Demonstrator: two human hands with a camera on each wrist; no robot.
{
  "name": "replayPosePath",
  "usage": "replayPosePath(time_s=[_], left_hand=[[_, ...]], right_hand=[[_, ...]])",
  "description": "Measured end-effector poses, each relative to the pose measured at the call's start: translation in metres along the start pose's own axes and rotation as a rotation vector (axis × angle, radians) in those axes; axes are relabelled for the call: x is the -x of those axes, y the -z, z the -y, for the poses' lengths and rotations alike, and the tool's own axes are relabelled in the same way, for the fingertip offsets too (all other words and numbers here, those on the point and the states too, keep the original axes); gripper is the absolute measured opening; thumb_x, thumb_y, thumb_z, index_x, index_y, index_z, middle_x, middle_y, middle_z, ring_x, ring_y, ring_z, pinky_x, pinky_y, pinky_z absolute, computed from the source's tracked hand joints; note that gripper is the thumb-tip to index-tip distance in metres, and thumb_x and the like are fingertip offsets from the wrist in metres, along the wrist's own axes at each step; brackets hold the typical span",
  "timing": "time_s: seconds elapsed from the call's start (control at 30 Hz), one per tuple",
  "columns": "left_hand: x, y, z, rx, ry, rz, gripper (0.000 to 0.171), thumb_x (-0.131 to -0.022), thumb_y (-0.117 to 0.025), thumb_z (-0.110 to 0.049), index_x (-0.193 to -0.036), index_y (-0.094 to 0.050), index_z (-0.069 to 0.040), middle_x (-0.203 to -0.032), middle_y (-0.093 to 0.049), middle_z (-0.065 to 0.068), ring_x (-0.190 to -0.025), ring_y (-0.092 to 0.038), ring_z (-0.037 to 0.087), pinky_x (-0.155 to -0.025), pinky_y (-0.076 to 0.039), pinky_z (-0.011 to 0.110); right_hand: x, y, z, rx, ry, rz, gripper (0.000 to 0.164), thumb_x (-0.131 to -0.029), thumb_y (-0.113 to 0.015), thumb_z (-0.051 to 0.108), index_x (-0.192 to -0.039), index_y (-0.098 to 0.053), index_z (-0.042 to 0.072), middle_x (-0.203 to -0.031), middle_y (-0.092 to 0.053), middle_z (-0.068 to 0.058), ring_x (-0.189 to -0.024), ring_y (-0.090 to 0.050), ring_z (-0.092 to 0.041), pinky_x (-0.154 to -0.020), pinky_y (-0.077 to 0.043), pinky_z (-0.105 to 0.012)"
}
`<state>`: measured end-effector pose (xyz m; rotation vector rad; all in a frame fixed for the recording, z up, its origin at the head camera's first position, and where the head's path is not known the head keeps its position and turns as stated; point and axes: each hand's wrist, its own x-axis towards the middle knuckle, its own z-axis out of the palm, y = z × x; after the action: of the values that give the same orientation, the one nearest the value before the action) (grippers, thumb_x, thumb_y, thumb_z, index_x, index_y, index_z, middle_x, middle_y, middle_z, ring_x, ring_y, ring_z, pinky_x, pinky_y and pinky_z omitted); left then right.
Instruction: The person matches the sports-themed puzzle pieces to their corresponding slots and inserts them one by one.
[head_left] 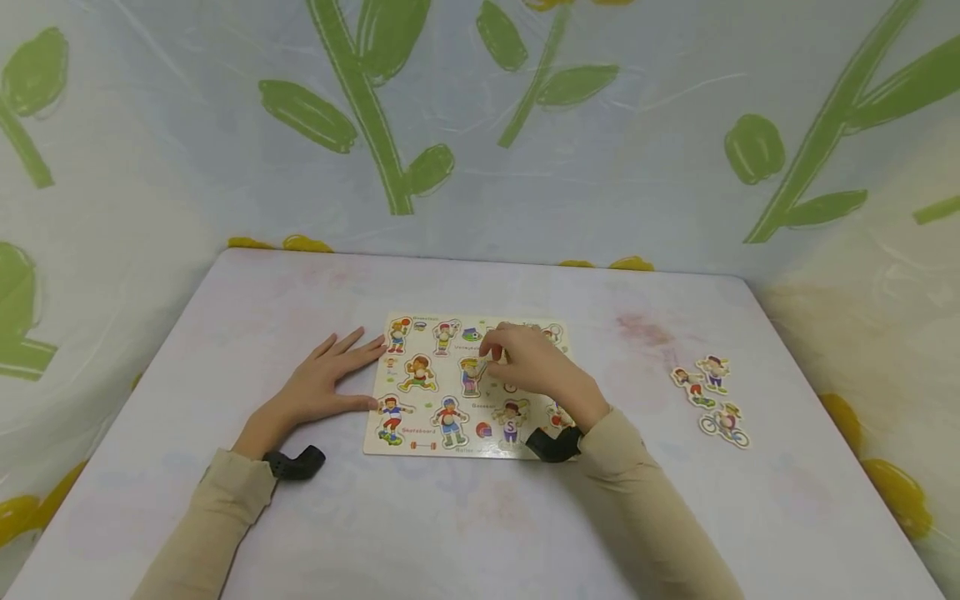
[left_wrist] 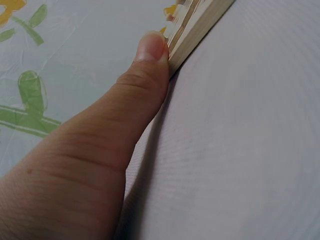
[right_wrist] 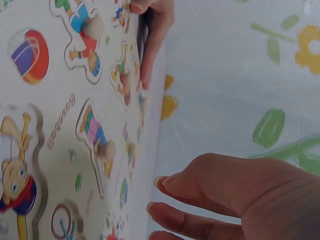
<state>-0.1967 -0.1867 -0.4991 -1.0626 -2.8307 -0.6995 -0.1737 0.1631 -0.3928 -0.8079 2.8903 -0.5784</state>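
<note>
A wooden knob puzzle board (head_left: 375, 446) lies on the table with several figure pieces set in its cutouts. My left hand (head_left: 326, 379) is spread flat at the board's left edge, fingertips and thumb right at the rim. In the left wrist view the thumb (left_wrist: 145, 75) meets the board's side. Over the board's right half hovers my right hand (head_left: 528, 358), its fingers loosely bent. Thumb and fingertips (right_wrist: 167, 215) stand apart with nothing between them in the right wrist view. Closest to them is a knobbed figure piece (head_left: 470, 379). The right hand hides part of the board.
Three loose figure pieces lie on the table at the right: a batter (head_left: 714, 372), a skateboarder (head_left: 692, 387) and a cyclist (head_left: 725, 425). A leaf-patterned sheet (head_left: 480, 183) hangs behind the table and along its sides.
</note>
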Motion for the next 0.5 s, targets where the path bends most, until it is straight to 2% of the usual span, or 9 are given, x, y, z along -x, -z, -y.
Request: replayPosePath(time_s=[0.2, 0.33, 0.5], left_hand=[[0.001, 0.0, 0.0, 0.0, 0.005, -0.001, 0.09, -0.08, -0.069, -0.067, -0.154, -0.04, -0.024, -0.159, -0.033, -0.009, -0.151, -0.015, 0.025, -0.122, -0.004, 0.049], [0.001, 0.0, -0.001, 0.002, 0.003, -0.003, 0.09, -0.08, -0.069, -0.066, -0.154, -0.04, -0.024, -0.159, -0.034, -0.008, -0.151, -0.016, 0.025, -0.122, -0.004, 0.05], [0.001, 0.0, -0.001, 0.003, 0.006, 0.001, 0.089, -0.08, -0.069, -0.066, -0.154, -0.04, -0.025, -0.159, -0.033, -0.009, -0.151, -0.015, 0.025, -0.122, -0.004, 0.049]], right_hand=[[0.016, 0.007, -0.015, -0.049, 0.024, -0.077, 0.017, -0.085, -0.064, 0.005, -0.1, -0.072, 0.003, -0.082, -0.063, -0.001, -0.069, -0.055, -0.018, -0.061, -0.046, -0.03], [0.028, 0.012, -0.025, -0.072, 0.005, -0.105, 0.017, -0.084, -0.064, 0.005, -0.099, -0.072, 0.003, -0.08, -0.061, 0.0, -0.067, -0.052, -0.016, -0.06, -0.045, -0.03], [0.04, 0.019, -0.038, -0.093, -0.038, -0.128, 0.014, -0.086, -0.066, 0.005, -0.099, -0.072, 0.003, -0.081, -0.062, -0.001, -0.072, -0.055, -0.02, -0.063, -0.045, -0.032]])
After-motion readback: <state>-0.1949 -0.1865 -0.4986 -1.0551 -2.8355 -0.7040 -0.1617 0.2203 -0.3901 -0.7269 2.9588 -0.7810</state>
